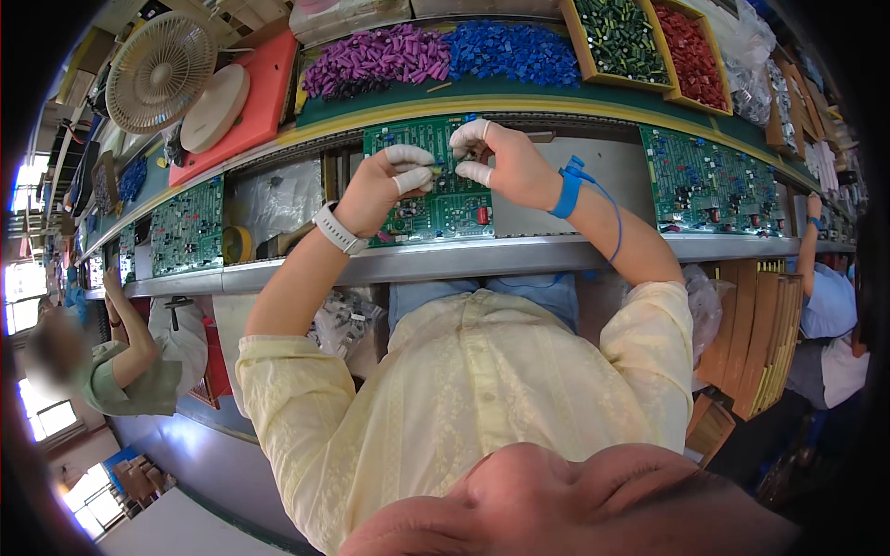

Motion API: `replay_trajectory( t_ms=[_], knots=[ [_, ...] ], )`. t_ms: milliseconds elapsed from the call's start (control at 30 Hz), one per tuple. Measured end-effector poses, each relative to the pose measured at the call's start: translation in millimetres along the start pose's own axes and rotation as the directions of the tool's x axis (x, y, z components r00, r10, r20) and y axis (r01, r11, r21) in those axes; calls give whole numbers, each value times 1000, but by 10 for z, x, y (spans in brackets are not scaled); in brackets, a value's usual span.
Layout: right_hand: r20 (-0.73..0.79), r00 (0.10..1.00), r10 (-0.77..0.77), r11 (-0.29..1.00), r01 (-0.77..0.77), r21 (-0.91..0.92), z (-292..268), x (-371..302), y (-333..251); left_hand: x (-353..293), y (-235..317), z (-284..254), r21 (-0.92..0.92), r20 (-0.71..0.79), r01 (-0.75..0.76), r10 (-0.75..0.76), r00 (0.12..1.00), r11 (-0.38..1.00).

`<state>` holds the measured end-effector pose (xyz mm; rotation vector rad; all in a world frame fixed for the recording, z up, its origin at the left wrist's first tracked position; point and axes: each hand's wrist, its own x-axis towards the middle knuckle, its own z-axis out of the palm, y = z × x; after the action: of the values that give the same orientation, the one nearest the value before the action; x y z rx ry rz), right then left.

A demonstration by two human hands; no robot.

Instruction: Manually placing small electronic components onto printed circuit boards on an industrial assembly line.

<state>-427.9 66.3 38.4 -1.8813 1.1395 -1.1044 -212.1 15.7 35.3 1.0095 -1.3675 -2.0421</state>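
A green circuit board [431, 215] covered in small parts lies in front of me on the line. Over its left half, my left hand [378, 188] pinches a small yellow-green component [437, 170] between white-capped fingertips. My right hand [508, 165] is over the board's right side, its white-capped thumb and fingers curled toward each other. Whatever sits between those right fingertips is too small to make out. A red part [483, 215] stands near the board's lower right. I wear a white watch [340, 230] on the left wrist and a blue wrist strap with a cord [566, 192] on the right.
Purple parts [380, 57] and blue parts [512, 56] are heaped behind the board. Yellow trays hold green parts [619, 42] and red parts [691, 57]. More boards lie left [188, 227] and right [712, 181]. A fan [162, 72] stands far left; co-workers sit at both sides.
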Motion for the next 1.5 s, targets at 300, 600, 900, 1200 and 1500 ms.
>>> replay_trajectory(
  t_ms=[300, 600, 900, 1200, 1500],
  knots=[
    [74, 965, 250, 920, -261, 292, 120, -1, 67, -290, -33, -287, 800, 11, -166, 262, 965, 577],
    [211, 922, 325, 927, -354, 122, 182, 146, 24, -166, -161, -264, 920, 217, -323, 397, 892, 223],
    [110, 982, 152, 987, -146, -65, 217, 101, 173, -121, -222, -252, 914, 294, -388, 466, 835, 119],
    [177, 983, 40, 959, 12, -282, 220, 116, 207, -90, -273, -253, 881, 457, -459, 467, 757, -119],
    [266, 963, 52, 861, 92, -501, 410, 155, 201, -304, -120, -320, 911, 320, -410, 543, 776, 49]
  ],
)
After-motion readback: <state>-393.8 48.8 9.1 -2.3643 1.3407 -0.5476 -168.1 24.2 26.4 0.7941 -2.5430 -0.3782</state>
